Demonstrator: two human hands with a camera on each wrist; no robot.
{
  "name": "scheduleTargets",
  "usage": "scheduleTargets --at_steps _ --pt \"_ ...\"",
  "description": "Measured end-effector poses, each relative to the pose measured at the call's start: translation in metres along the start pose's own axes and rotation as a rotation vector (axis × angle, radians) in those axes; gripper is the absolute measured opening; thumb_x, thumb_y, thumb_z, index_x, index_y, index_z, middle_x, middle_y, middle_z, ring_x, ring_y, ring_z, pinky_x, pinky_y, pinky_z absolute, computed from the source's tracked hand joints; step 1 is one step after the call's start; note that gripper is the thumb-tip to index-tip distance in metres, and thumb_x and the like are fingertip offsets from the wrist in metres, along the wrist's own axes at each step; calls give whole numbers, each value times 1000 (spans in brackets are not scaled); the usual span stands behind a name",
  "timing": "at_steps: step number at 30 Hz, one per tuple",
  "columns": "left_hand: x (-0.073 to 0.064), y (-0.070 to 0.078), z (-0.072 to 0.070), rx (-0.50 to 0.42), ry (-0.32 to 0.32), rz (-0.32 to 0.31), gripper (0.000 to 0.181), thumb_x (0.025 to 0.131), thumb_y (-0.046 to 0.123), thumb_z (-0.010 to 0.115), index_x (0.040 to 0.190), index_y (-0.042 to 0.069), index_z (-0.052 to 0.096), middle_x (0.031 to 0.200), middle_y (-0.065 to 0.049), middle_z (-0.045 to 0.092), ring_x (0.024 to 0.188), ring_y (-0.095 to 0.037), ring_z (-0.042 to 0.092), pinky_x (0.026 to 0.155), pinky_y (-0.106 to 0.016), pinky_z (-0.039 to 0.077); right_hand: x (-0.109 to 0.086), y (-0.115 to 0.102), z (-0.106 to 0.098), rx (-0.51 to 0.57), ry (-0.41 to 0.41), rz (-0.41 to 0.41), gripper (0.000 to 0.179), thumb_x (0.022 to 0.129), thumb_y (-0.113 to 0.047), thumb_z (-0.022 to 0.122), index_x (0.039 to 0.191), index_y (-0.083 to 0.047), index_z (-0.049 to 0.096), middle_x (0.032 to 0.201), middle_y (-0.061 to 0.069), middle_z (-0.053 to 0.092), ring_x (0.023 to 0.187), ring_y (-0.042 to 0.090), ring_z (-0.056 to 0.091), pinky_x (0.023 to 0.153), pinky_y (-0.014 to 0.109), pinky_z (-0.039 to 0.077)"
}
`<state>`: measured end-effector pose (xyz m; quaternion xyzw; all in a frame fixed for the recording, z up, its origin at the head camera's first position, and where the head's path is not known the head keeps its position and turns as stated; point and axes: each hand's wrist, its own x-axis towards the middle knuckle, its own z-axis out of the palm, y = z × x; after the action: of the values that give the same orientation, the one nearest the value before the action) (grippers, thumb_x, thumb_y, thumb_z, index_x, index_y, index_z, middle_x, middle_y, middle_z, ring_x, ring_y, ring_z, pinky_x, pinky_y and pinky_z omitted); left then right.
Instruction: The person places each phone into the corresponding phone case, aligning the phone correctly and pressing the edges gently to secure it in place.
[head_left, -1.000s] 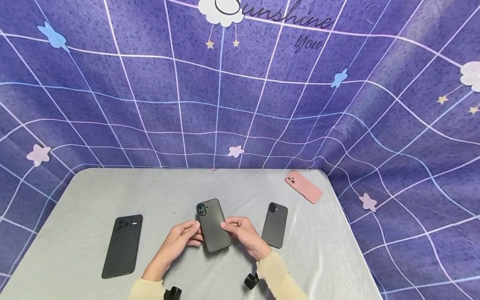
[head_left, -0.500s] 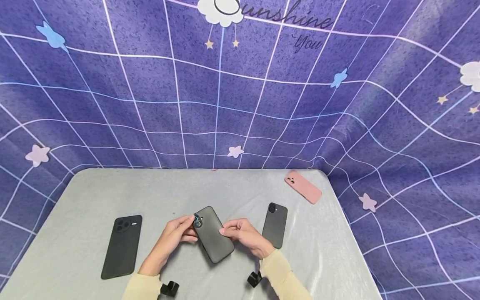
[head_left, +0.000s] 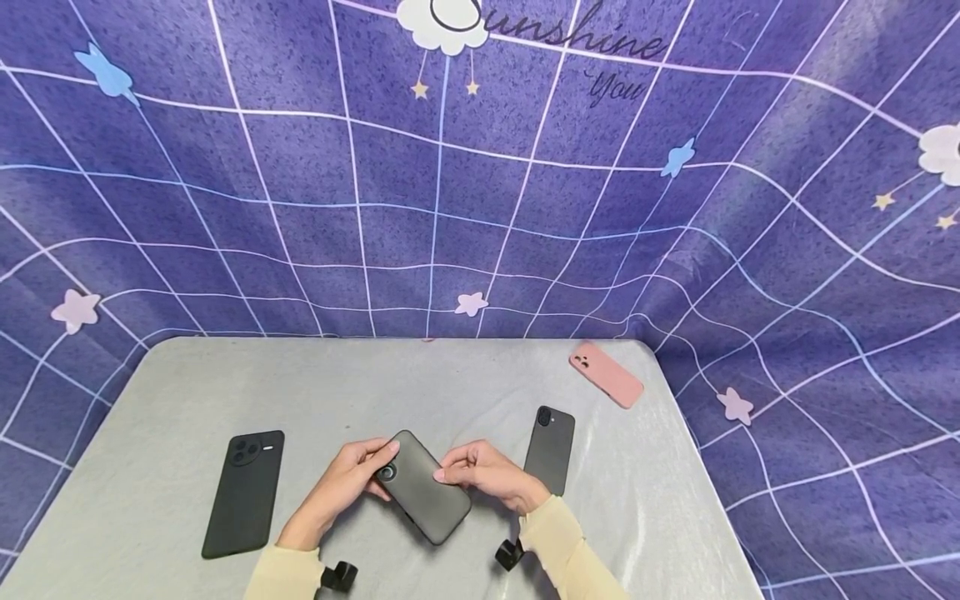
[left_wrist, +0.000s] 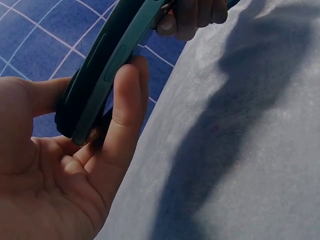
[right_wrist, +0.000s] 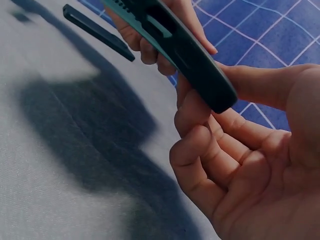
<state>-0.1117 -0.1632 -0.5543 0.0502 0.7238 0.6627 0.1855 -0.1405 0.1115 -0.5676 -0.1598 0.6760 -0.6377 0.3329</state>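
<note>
Both hands hold a dark phone case [head_left: 433, 492] that lies over a phone [left_wrist: 116, 70], back side up and slanted, above the table. My left hand [head_left: 347, 482] pinches the end by the camera ring, thumb on the case's back and fingers underneath. My right hand [head_left: 491, 475] pinches the right long edge, thumb on top. In the left wrist view, the phone's side button shows beside the darker case wall. A gap shows between the two layers. In the right wrist view, the case [right_wrist: 205, 70] has a cutout in its end, with the phone's small holes next to it.
A large black phone [head_left: 242, 496] with a round camera block lies at left. Just beyond my right hand is another dark phone [head_left: 551, 450]. A pink phone case [head_left: 607, 375] lies at the back right corner of the grey-covered table [head_left: 322, 375]. Purple patterned cloth [head_left: 390, 217] hangs behind.
The phone and case have turned counterclockwise and come nearer the body. My left hand has shifted from the long edge to the camera end, and the right hand still grips the right edge.
</note>
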Motion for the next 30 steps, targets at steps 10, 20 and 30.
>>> scheduleTargets --at_steps 10,20,30 --pt "-2 -2 3 -51 68 17 45 114 28 57 127 -15 64 94 -16 77 76 -23 76 70 -41 68 4 -2 4 -18 64 17 27 102 -20 73 111 5 78 82 -11 70 75 4 54 70 18 43" --pt "-4 -1 9 -95 209 19 44 114 25 57 133 -15 62 103 -25 77 79 -23 77 70 -41 68 11 -4 7 22 133 3 27 104 -22 71 114 3 78 90 -7 76 82 6 65 78 20 51" --pt "-7 -4 15 -133 340 30 42 114 25 57 133 -13 63 106 -22 77 81 -20 77 72 -42 68 14 0 8 97 216 -13 27 104 -21 71 115 3 78 92 -7 76 89 7 67 81 21 53"
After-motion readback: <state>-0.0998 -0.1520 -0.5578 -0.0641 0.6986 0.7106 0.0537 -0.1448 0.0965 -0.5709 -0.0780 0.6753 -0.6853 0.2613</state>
